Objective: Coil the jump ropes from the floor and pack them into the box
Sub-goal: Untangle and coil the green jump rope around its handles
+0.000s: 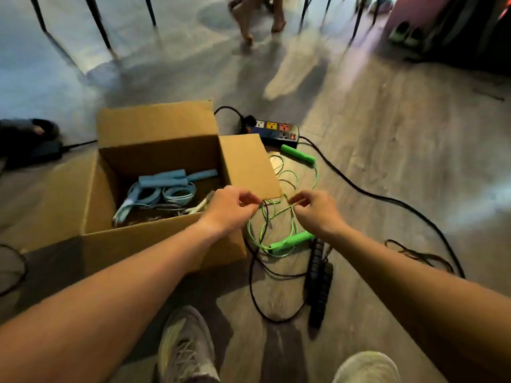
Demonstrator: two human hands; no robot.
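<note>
While the coiling of the second rope is only starting, as I judge it, I list the scene from my remote seat.

Floor: wood-look, carries everything below.
Box: open cardboard, flaps up, left of centre.
Black jump rope: uncoiled on the floor near my feet, its cord looping under the green one.
Green jump rope: loose tangle just right of the box, one handle near my right wrist, the other far off beside the power strip.
Blue jump rope: coiled and already lying inside the box.
Left hand: arm stretched forward over the box corner, fingertips pinched together, apparently on green cord; blur leaves some doubt.
Right hand: arm stretched forward, thumb and forefinger pinching the green cord level with the left.

Next move, in my judgement: free green from black, then draw even loops between the two hands.
</note>
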